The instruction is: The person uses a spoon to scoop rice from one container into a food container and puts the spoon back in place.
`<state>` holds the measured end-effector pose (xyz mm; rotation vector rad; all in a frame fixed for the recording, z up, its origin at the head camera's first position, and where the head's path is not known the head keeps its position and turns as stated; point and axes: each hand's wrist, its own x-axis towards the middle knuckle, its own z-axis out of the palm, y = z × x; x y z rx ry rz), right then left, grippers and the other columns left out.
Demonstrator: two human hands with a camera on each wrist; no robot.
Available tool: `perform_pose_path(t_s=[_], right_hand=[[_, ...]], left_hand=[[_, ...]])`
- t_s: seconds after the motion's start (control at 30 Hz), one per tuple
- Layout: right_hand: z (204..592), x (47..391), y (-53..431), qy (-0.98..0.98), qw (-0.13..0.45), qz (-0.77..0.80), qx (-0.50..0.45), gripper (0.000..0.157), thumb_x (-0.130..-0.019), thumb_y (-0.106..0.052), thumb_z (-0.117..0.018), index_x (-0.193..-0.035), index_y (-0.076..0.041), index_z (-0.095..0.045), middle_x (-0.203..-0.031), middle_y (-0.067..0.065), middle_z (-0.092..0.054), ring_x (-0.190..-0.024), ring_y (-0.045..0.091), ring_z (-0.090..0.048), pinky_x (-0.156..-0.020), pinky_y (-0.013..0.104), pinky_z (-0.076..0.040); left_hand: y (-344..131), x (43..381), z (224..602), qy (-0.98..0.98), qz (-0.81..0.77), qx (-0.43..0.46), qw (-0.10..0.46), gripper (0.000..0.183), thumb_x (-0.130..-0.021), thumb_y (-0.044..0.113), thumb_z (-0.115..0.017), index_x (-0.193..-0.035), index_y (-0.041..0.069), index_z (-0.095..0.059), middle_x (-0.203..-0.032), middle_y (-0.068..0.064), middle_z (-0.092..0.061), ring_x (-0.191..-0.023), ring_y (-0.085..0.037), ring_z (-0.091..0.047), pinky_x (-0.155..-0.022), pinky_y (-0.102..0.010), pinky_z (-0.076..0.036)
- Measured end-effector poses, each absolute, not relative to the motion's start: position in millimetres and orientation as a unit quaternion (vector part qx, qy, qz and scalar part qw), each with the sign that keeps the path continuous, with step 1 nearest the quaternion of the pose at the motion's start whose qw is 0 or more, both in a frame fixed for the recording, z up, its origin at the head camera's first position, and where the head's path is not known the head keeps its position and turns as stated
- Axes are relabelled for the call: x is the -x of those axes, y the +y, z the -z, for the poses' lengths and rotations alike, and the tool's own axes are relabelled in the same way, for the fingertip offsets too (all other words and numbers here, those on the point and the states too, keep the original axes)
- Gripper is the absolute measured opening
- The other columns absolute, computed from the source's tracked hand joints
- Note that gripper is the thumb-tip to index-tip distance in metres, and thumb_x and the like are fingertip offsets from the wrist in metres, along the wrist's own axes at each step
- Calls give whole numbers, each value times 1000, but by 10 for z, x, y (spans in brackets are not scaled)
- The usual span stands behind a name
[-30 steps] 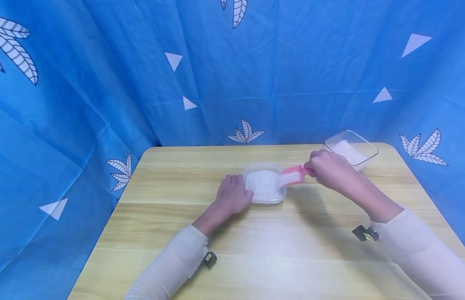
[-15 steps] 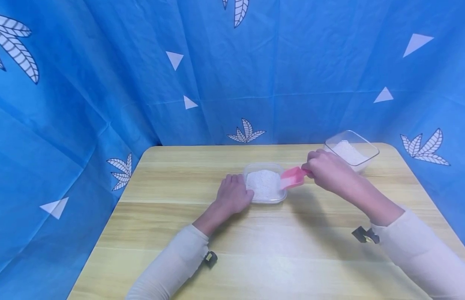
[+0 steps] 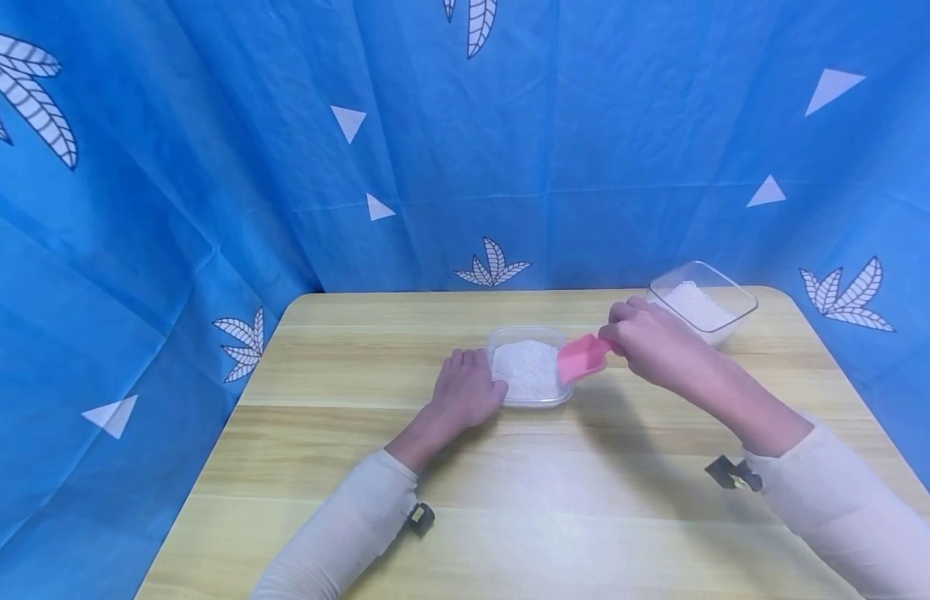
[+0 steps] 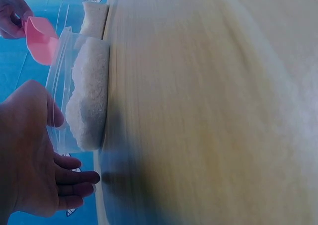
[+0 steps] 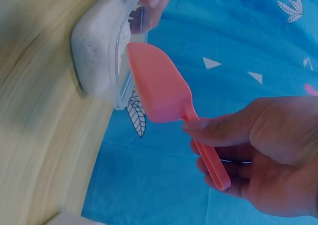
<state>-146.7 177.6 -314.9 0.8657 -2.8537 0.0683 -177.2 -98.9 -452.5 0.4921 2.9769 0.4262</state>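
My right hand [image 3: 648,342] grips the handle of a pink scoop [image 3: 582,358], thumb on top and fingers curled underneath. The scoop tilts down over the right rim of a clear plastic container [image 3: 536,404], and no powder shows in its bowl. White powder [image 3: 527,368] is heaped inside that container. My left hand [image 3: 468,387] rests against the container's left end; in the left wrist view the thumb lies along the near wall and the other fingers [image 4: 77,177] extend fairly straight beside the end.
A second clear container [image 3: 723,333], also holding white powder, stands at the table's back right corner, partly behind my right hand. The wooden table [image 3: 525,508] ends at a blue patterned curtain [image 3: 450,150]. Each sleeve carries a small dark device [image 3: 420,518].
The scoop has tipped further down at the container's right rim, and the white powder in it has slid out. My right hand has shifted slightly left; the left hand stays put.
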Motion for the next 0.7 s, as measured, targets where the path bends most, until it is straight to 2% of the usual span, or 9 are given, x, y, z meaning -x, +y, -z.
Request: perform_pose_path(t_s=[0.2, 0.53, 0.7], right_hand=[[3113, 1460, 1833, -954, 91, -21, -284, 24, -70, 12, -74, -84, -7, -75, -78, 10, -65, -77, 26, -59, -71, 39, -53], [3033, 1479, 1989, -960, 98, -17, -262, 16, -75, 5, -75, -84, -8, -75, -73, 8, -64, -65, 23, -60, -58, 38, -53], [3006, 1484, 2078, -962, 99, -23, -252, 11, -76, 0, -76, -85, -7, -76, -72, 8, -64, -62, 22, -60, -57, 41, -53]], left_hand=[[-989, 1760, 4526, 976, -140, -162, 45, 48, -87, 41, -43, -114, 2, -50, -101, -9, -51, -93, -24, -41, -86, -35, -38], [-994, 1746, 4516, 976, -139, -164, 44, 49, -87, 41, -42, -114, 1, -50, -102, -10, -51, -94, -25, -42, -88, -36, -38], [-993, 1737, 4512, 976, -137, -164, 40, 51, -87, 41, -43, -116, -1, -51, -106, -13, -54, -98, -26, -44, -92, -39, -40]])
